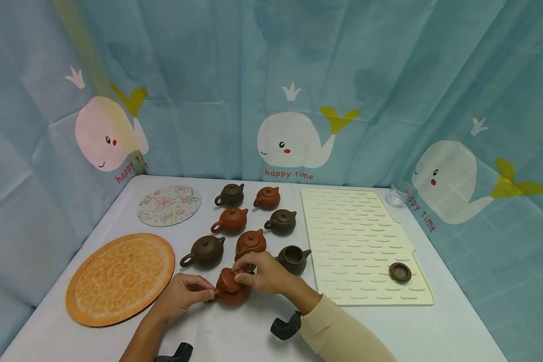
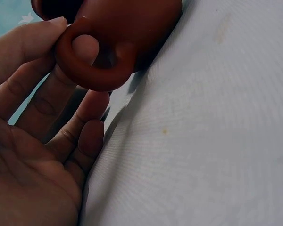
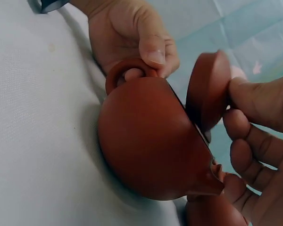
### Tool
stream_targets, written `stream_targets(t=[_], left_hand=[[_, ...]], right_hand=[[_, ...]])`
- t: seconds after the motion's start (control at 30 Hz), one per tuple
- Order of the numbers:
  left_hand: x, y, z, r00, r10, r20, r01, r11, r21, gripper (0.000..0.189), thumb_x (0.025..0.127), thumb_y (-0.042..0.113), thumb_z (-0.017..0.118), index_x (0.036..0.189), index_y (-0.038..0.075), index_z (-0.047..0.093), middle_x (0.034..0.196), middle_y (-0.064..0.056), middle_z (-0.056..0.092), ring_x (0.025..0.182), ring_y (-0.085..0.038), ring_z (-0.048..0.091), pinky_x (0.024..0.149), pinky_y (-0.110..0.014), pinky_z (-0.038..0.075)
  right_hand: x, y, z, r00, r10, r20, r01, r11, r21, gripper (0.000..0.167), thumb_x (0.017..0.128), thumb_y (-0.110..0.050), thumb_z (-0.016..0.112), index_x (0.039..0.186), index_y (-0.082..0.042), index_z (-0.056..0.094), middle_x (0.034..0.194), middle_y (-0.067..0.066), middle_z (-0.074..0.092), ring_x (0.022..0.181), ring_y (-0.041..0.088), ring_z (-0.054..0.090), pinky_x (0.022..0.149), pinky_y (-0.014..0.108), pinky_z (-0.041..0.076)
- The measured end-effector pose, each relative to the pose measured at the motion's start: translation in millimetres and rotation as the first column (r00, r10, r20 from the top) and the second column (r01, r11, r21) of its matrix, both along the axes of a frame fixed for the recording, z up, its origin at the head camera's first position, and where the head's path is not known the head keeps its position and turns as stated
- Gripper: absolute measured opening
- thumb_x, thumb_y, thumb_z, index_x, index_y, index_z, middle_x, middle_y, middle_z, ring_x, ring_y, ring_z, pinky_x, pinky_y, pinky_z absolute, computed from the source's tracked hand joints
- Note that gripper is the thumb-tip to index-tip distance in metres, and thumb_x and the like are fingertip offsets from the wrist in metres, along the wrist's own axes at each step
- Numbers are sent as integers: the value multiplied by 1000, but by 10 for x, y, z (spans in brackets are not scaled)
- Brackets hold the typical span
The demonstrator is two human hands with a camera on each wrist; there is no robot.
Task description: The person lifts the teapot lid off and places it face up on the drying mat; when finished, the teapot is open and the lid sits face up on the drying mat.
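Observation:
A reddish-brown clay teapot (image 1: 233,298) stands on the white cloth at the near side of the table. My left hand (image 1: 184,294) pinches its ring handle (image 2: 96,79) between thumb and fingertips, one fingertip showing through the ring. Over the pot's mouth my right hand (image 1: 263,271) holds the matching lid (image 3: 208,89) by its top, the knob hidden by the fingers. In the right wrist view that lid tilts away from the rim, leaving a gap. Just beyond the right hand sits a dark brown teapot (image 1: 294,259) with its mouth uncovered.
Several red and brown lidded teapots (image 1: 207,251) stand in staggered rows behind. To the right lies a cream ridged mat (image 1: 353,241) with a dark round lid (image 1: 400,272) on it. A clear cup (image 1: 395,195), a pizza-patterned round mat (image 1: 119,279) and a floral round mat (image 1: 169,205) surround them.

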State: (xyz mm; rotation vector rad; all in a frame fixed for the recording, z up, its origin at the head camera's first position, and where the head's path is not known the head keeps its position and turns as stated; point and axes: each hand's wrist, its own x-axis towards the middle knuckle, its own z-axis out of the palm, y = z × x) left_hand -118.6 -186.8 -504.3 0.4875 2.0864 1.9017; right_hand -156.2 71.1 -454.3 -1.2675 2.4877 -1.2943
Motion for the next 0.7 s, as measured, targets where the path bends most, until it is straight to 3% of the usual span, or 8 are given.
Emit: stream_targets(t=[0.23, 0.33, 0.5, 0.7], left_hand=[[3, -4, 12, 1000, 9, 15, -8, 1000, -23, 17, 84, 7, 74, 94, -8, 72, 85, -15, 71, 77, -18, 66, 68, -28, 52], [6, -5, 28, 1000, 16, 17, -16, 999, -32, 18, 84, 7, 75, 94, -7, 72, 85, -15, 71, 77, -19, 66, 68, -28, 52], [7, 2, 38, 1000, 23, 19, -22, 999, -33, 18, 83, 6, 75, 94, -7, 72, 86, -15, 70, 77, -19, 67, 68, -28, 52], [14, 7, 25, 1000, 23, 14, -23, 999, -31, 17, 83, 6, 75, 94, -7, 72, 86, -15, 71, 77, -19, 67, 68, -29, 52]], right_hand=[[20, 29, -28, 991, -42, 125, 55, 993, -101, 8, 90, -11, 69, 98, -10, 70, 84, -9, 65, 75, 5, 57, 68, 25, 50], [21, 42, -27, 972, -53, 227, 90, 984, -155, 8, 88, -8, 69, 96, -9, 71, 81, -6, 67, 73, 8, 60, 65, 26, 50], [12, 74, -30, 911, -28, 412, 153, 950, -273, 8, 86, -2, 67, 93, -2, 69, 82, -1, 68, 75, 13, 64, 67, 28, 52], [16, 119, -50, 808, 126, 575, 180, 877, -445, 15, 81, 9, 57, 95, 5, 59, 80, 6, 64, 74, 17, 61, 69, 30, 51]])
